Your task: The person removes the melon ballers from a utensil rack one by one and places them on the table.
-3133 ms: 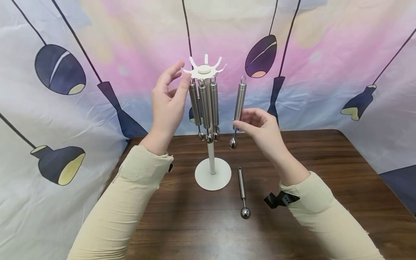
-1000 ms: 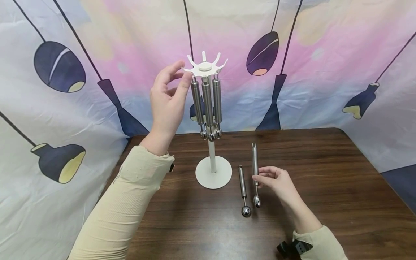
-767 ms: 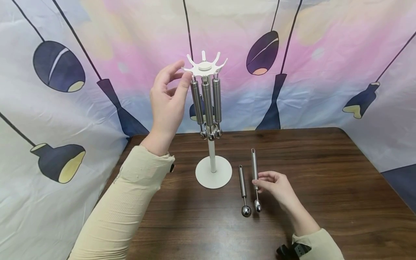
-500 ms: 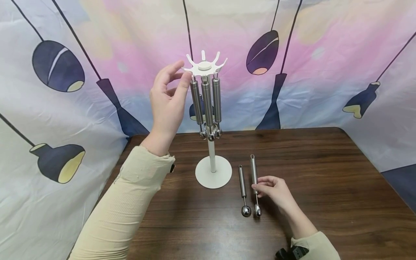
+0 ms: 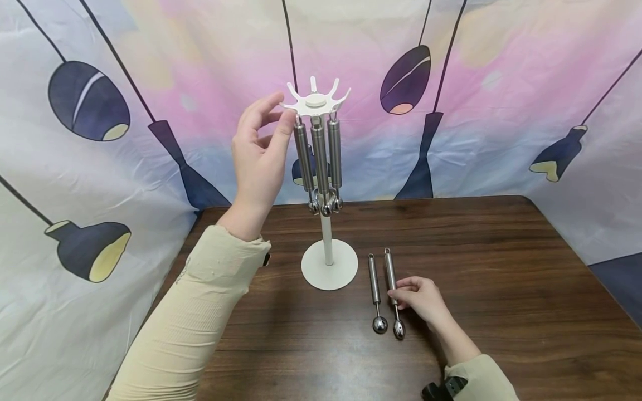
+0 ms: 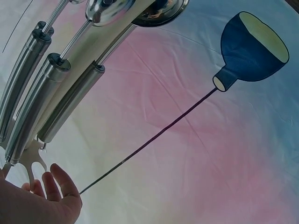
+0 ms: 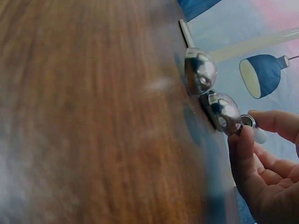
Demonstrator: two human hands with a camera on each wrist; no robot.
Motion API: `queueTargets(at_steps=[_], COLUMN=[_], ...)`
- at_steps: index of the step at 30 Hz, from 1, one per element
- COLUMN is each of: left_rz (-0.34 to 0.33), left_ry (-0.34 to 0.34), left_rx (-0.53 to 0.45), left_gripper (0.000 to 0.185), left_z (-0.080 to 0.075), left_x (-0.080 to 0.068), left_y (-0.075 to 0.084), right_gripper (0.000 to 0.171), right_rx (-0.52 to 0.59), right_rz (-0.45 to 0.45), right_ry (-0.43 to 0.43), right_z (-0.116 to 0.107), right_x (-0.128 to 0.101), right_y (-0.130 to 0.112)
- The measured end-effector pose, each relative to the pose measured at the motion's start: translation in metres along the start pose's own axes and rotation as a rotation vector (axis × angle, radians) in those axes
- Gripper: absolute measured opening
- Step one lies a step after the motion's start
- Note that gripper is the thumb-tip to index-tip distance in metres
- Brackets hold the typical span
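Two scoops lie side by side on the tabletop (image 5: 501, 267), just right of the stand (image 5: 328, 267). The right hand (image 5: 421, 298) pinches the handle of the outer scoop (image 5: 392, 289), so the grip holds it while it rests beside the inner scoop (image 5: 375, 292). The left hand (image 5: 258, 156) touches the stand's top with straight fingers. The step looks like laying down; next, I think, the pinch must let go.

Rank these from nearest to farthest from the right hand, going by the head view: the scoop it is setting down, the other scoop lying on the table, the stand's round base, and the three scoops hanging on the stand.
1. The held scoop, pinched in the right hand.
2. The lying scoop, just to its left, alongside.
3. The stand's base, farther left and back.
4. The hanging scoops, high up by the left hand.
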State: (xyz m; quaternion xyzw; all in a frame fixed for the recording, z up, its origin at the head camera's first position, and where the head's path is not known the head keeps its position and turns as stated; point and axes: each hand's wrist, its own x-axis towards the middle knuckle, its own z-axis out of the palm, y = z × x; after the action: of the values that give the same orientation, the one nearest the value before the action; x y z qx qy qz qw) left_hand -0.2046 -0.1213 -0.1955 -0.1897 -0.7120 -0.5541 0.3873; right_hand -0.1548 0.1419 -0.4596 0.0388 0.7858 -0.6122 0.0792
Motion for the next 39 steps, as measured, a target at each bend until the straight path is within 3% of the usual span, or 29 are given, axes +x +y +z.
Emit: queueTargets(at_steps=[12, 22, 39], left_rz=[0.003, 0.001, 0.001], left_ry=[-0.005, -0.003, 0.004], left_rx=[-0.014, -0.024, -0.032], left_gripper=[0.037, 0.038, 0.037], left_z=[0.001, 0.001, 0.000], left_x=[0.000, -0.001, -0.001], left_y=[0.001, 0.001, 0.000], right_gripper=[0.029, 0.025, 0.040], right_rx=[-0.181, -0.182, -0.143], right_rz=[0.013, 0.060, 0.060], right_ry=[0.046, 0.064, 0.066], right_z=[0.002, 0.004, 0.008], right_x=[0.005, 0.009, 0.013], right_y=[0.003, 0.003, 0.007])
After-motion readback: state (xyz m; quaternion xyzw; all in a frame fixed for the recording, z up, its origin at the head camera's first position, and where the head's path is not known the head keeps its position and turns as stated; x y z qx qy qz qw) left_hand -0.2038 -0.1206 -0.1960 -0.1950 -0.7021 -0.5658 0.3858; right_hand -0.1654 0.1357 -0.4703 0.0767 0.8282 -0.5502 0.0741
